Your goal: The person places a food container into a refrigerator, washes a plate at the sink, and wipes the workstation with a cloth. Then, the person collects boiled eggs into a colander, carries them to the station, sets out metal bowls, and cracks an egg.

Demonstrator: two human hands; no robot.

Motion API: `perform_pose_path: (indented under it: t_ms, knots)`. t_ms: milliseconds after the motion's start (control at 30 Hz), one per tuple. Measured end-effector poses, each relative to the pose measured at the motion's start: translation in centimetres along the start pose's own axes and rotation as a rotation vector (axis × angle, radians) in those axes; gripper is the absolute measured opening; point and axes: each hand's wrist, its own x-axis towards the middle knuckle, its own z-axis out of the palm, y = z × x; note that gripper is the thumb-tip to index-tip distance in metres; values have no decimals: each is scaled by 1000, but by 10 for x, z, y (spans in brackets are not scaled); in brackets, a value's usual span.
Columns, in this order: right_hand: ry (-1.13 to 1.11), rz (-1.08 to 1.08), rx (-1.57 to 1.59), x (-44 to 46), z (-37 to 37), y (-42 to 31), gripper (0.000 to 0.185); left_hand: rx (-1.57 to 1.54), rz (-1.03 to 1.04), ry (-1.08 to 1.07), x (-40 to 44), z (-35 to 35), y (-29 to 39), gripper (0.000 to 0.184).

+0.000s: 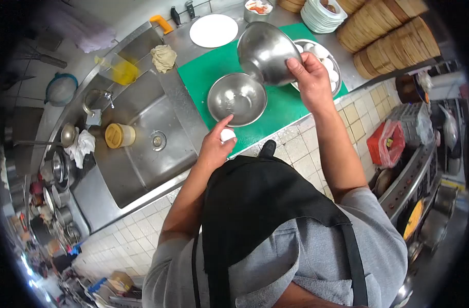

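My right hand [315, 84] grips the rim of a steel mixing bowl [268, 49], which is tipped on its side with its lip over a second steel bowl [237, 100]. That second bowl stands on a green cutting board [198, 74]. Whether anything runs from the tipped bowl, I cannot tell. My left hand [214, 146] is closed around a white egg [227, 135] at the near edge of the second bowl, index finger by its rim. Behind my right hand, several white eggs [321, 51] fill a round metal bowl [339, 69].
To the left is a steel sink [142, 169] holding a yellow-lidded tub [119, 135]. A white plate [214, 31], a crumpled cloth [163, 58] and a tin [257, 10] line the back. Bamboo steamers [399, 49] and stacked dishes [323, 18] stand at the right.
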Motion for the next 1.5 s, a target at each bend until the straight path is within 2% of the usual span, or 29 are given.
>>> perform_pose_path:
  t_ms: [33, 67, 133, 167, 233, 300, 367, 400, 433, 500, 600, 633, 700, 733, 800, 833, 900, 967, 1033, 1167, 1367, 1500]
  knots:
    - [-18, 5, 12, 13, -7, 2, 13, -69, -54, 28, -2, 7, 4, 61]
    - [-92, -13, -131, 25, -14, 5, 14, -68, -61, 49, -3, 14, 3, 61]
    - [-185, -96, -413, 43, -19, 19, 14, 100, -8, 183, -4, 27, 0, 57]
    - [-206, -87, -402, 50, -22, 35, 14, 100, -24, 202, -7, 32, 1, 57]
    - [-329, -355, -814, 56, -25, 60, 12, -209, -30, 301, -15, 44, 5, 57]
    - [-440, -385, -895, 59, -27, 71, 8, -267, -100, 352, -28, 48, 15, 58]
    - [-519, -584, -1075, 61, -31, 91, 6, -316, -160, 391, -43, 46, 17, 60]
    - [-558, -529, -1164, 59, -34, 97, 14, -343, -167, 419, -49, 44, 13, 61]
    - [-556, -529, -1161, 55, -32, 95, 14, -371, -175, 442, -56, 43, 9, 62]
    - [-454, -783, -1265, 43, -32, 87, 24, -372, -155, 487, -67, 39, 4, 63]
    - [-547, -785, -1142, 7, -31, 66, 33, -402, -157, 567, -82, 31, 2, 64]
    - [-540, -783, -1157, -10, -28, 60, 33, -408, -153, 553, -84, 27, 4, 64]
    - [-646, -551, -858, -43, -19, 49, 48, -483, -143, 549, -87, 21, 10, 60]
    - [-636, -548, -872, -52, -17, 44, 48, -468, -134, 523, -86, 17, 12, 56]
    - [-469, -555, -952, -62, -15, 36, 28, -471, -105, 454, -80, 12, 21, 55]
    - [-447, -555, -971, -64, -21, 40, 28, -471, -77, 405, -76, 8, 23, 54]
    - [-15, 60, -754, -71, -53, 61, 17, -485, -42, 353, -67, 0, 19, 53]
    - [207, 39, -764, -72, -94, 77, 18, -408, 1, 320, -57, -9, 12, 52]
    - [249, 108, -793, -68, -122, 82, 19, -382, -17, 337, -52, -12, 25, 52]
    - [221, 96, -906, -56, -135, 78, 20, -389, 16, 382, -45, -8, 32, 52]
    - [124, 67, -894, 0, -142, 64, 20, -419, 23, 434, -25, 33, 47, 50]
    - [-599, 21, -618, -11, -81, 13, 38, -382, -69, 382, 6, 66, 67, 53]
